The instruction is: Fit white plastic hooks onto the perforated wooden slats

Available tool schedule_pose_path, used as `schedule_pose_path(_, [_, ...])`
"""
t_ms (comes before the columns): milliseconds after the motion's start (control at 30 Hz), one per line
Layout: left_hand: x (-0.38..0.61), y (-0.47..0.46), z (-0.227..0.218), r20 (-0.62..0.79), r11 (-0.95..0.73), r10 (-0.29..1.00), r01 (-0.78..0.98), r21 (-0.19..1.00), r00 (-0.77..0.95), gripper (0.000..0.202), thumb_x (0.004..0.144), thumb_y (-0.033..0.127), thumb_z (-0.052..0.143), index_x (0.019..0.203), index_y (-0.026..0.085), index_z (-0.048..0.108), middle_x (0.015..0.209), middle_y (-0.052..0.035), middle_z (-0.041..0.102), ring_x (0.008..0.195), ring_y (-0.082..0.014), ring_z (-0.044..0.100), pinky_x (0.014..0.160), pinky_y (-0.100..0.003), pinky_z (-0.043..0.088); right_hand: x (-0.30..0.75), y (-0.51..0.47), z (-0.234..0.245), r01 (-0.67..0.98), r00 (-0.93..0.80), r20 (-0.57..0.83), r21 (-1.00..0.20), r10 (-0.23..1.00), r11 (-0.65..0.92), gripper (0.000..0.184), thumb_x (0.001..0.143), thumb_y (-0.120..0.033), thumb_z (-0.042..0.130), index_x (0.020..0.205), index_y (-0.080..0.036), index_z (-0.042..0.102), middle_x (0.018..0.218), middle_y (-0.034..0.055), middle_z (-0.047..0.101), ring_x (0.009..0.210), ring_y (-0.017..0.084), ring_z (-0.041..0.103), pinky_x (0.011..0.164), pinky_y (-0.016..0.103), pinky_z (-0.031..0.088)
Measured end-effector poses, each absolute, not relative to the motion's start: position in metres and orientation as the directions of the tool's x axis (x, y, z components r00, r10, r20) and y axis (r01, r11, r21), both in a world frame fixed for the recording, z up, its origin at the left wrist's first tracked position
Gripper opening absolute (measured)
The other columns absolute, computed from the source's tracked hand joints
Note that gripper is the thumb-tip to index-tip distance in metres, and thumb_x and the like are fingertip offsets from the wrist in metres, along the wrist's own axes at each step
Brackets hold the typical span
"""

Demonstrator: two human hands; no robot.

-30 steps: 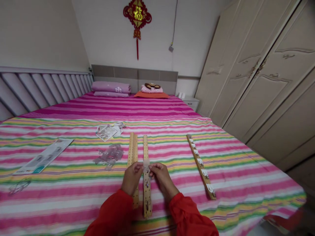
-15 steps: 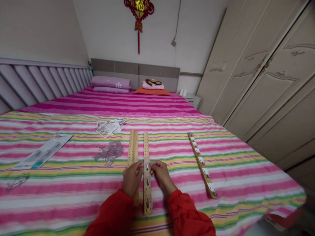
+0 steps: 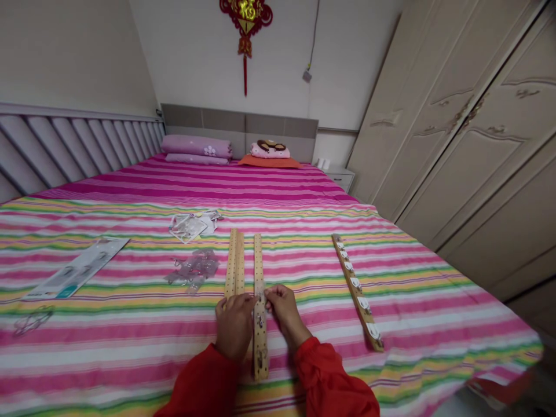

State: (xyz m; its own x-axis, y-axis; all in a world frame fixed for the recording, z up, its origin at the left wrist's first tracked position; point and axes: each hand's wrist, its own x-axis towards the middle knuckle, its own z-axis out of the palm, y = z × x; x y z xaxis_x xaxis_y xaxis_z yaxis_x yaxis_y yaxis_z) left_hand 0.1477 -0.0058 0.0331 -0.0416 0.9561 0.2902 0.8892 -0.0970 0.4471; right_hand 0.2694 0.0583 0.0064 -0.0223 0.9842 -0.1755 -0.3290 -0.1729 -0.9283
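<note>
My left hand (image 3: 234, 323) and my right hand (image 3: 283, 310) meet over a narrow perforated wooden strip (image 3: 259, 324) that lies lengthwise on the striped bedspread (image 3: 130, 341). Both hands pinch a small clear hook (image 3: 259, 292) pressed against the strip. Two more wooden strips (image 3: 234, 263) lie side by side just left of it, partly under my left hand. Red sleeves cover both wrists.
Another wooden strip with several white hooks (image 3: 357, 289) lies to the right. A pile of clear hooks (image 3: 193, 268), opened packaging (image 3: 191, 225) and a flat card pack (image 3: 78, 267) lie to the left. Wardrobe doors (image 3: 469, 133) stand on the right, pillows (image 3: 197, 149) at the headboard.
The view tilted down slightly between the earliest frame and now. My hands lowered the clear hook onto the strip, and my left hand shifted a little to the right.
</note>
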Motion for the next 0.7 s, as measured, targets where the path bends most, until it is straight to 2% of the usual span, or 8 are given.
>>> schedule_pose_path(233, [0.150,-0.006,0.032,0.252,-0.078,0.967,0.922,0.379,-0.022,0.045,0.078,0.005,0.049,0.108,0.031,0.070,0.112,-0.0062,0.069,0.109,-0.0274,0.056,0.098,-0.050,0.025,0.269,0.059,0.006,-0.305,-0.031,-0.198,-0.931,0.980,-0.198,0.014,0.056,-0.025,0.071,0.057,-0.016,0.060,0.038,-0.0046,0.054,0.034,0.008,0.043,0.036,0.020,0.030])
schedule_pose_path(467, [0.153,-0.007,0.032,0.276,-0.090,0.961,0.950,0.298,0.004,0.040,0.081,0.005,0.048,0.107,0.027,0.070,0.110,-0.0054,0.069,0.106,-0.0254,0.057,0.100,-0.052,0.025,0.273,0.064,0.009,-0.260,-0.082,-0.217,-0.938,0.973,-0.231,0.020,0.055,-0.029,0.073,0.054,-0.017,0.057,0.037,-0.0037,0.054,0.033,0.009,0.045,0.035,0.019,0.031])
schedule_pose_path(567, [0.154,-0.007,0.030,0.292,-0.101,0.956,0.960,0.260,0.022,0.039,0.082,0.005,0.048,0.107,0.026,0.070,0.111,-0.0061,0.068,0.106,-0.0254,0.057,0.101,-0.053,0.025,0.272,0.069,0.009,-0.204,-0.118,-0.232,-0.946,0.966,-0.252,0.025,0.059,-0.033,0.071,0.051,-0.018,0.054,0.034,-0.0041,0.051,0.030,0.008,0.042,0.032,0.019,0.027])
schedule_pose_path(700, [0.152,-0.007,0.029,0.305,-0.105,0.952,0.966,0.235,0.030,0.038,0.081,0.006,0.051,0.107,0.026,0.070,0.109,-0.0066,0.068,0.105,-0.0257,0.057,0.100,-0.052,0.026,0.267,0.080,0.002,-0.112,-0.052,-0.221,-0.968,0.974,-0.226,0.032,0.059,-0.033,0.072,0.045,-0.022,0.044,0.030,-0.0061,0.045,0.024,0.006,0.033,0.028,0.021,0.018])
